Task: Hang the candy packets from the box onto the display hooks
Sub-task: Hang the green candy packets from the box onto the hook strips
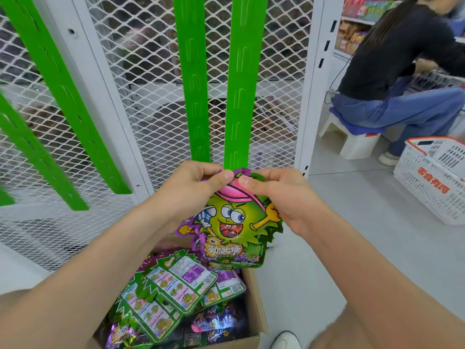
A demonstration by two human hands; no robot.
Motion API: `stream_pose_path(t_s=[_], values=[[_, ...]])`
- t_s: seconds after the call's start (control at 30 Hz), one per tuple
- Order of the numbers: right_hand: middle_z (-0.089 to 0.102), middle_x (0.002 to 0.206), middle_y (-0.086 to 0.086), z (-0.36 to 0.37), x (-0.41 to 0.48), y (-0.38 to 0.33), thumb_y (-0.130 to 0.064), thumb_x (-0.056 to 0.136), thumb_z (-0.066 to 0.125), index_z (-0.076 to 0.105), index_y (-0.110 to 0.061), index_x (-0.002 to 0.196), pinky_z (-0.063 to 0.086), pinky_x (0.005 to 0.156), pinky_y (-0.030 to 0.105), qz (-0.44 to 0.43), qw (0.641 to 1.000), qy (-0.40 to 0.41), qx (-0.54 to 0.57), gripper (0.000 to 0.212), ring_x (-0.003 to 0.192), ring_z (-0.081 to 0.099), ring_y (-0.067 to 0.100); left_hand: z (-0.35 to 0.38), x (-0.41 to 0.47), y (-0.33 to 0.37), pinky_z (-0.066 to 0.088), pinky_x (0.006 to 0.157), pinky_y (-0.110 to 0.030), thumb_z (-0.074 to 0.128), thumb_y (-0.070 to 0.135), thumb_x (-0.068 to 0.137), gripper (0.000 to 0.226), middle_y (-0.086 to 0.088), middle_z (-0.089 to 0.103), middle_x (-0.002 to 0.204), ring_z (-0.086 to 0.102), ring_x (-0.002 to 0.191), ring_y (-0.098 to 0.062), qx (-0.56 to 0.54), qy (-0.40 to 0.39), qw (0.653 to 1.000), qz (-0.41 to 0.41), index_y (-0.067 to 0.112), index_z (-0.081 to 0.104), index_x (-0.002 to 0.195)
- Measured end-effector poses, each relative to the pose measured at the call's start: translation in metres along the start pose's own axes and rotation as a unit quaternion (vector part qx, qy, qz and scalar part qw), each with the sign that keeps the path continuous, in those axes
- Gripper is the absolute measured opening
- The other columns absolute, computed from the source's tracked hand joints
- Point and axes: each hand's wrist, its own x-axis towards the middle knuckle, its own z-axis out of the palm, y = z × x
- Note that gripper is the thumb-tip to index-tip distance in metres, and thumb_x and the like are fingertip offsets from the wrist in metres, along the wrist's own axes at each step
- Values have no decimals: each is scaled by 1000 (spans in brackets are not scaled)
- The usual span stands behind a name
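Green and purple foil, the candy packet (pixel 226 227) looks light, thin and floppy, probably also a little slippery. The left hand (pixel 193 190) and the right hand (pixel 281 197) both pinch its top edge, which I judge the best place to hold. It hangs above the box (pixel 256 306), close before the green display strip (pixel 239 96).

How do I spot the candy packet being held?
Find the white mesh wall with two green strips running down its middle. Just below them, the left hand and right hand pinch the top of a candy packet. Unlike the packets lying in the cardboard box, it hangs upright, showing a grinning green cartoon face in a pink cap.
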Motion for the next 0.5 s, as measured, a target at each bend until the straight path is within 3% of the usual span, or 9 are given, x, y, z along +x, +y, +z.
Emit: stream_pose_path(t_s=[0.1,0.17,0.23,0.33,0.5], values=[[80,94,17,-3,2,-1,-14,84,88,75,-9,110,67,71,47,-19,998,30,-43,29,83,79,37,-1,2,-2,54,108,-48,64,34,105,26,0,82,98,75,104,-23,10,-6,1000,-6,19,83,96],[81,86,11,-4,2,1,-18,82,91,73,-13,106,64,61,37,-45,993,52,-94,30,73,80,28,-2,2,-5,53,108,-46,64,34,105,24,2,82,100,74,106,-19,24,-10,1000,-6,20,83,98],[80,81,8,-5,1,3,-21,82,91,71,-15,103,63,60,36,-69,987,55,-134,30,69,79,25,-3,4,-6,55,102,-37,64,31,106,22,4,82,97,75,101,-15,34,-13,999,3,20,81,98],[78,72,0,-5,5,10,-29,83,90,69,-25,90,62,64,36,-124,949,67,-280,23,63,76,15,-4,5,-7,53,82,-20,66,20,105,17,8,80,87,73,84,-3,54,-13,997,50,20,75,91],[74,81,-9,-4,13,16,-44,83,87,68,-32,87,58,74,34,-204,891,113,-390,23,77,70,9,-11,12,-21,56,90,-23,63,12,106,15,17,77,92,73,93,0,139,-11,982,124,26,68,102]])
